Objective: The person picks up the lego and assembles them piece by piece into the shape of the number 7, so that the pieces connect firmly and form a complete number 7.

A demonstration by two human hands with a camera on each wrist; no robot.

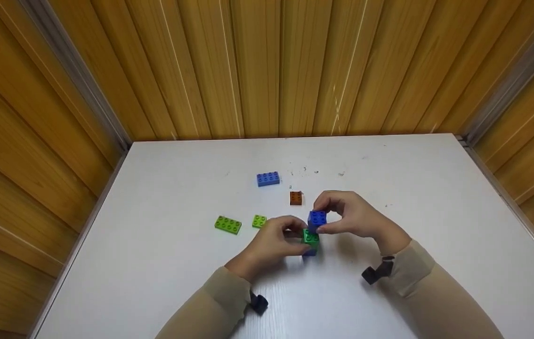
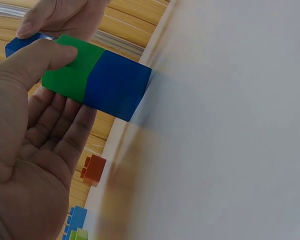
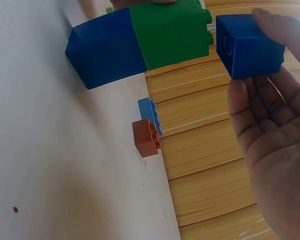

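A green toy brick [image 3: 172, 36] sits on top of a blue brick [image 3: 107, 50], and this short stack stands on the white table. My left hand [image 1: 276, 239] pinches the green brick between thumb and fingers. Just above the stack, a second blue brick [image 3: 250, 46] is pinched by my right hand [image 1: 359, 217]. In the right wrist view a small gap separates it from the green brick's studs, and its hollow underside faces them.
Beyond the hands lie a flat light blue brick [image 1: 268, 179] and a small orange-brown brick [image 1: 295, 198]. Left of the left hand are a long lime green brick [image 1: 228, 224] and a small lime brick [image 1: 259, 221]. Wood-patterned walls [image 1: 257, 70] border the white table [image 1: 154, 188].
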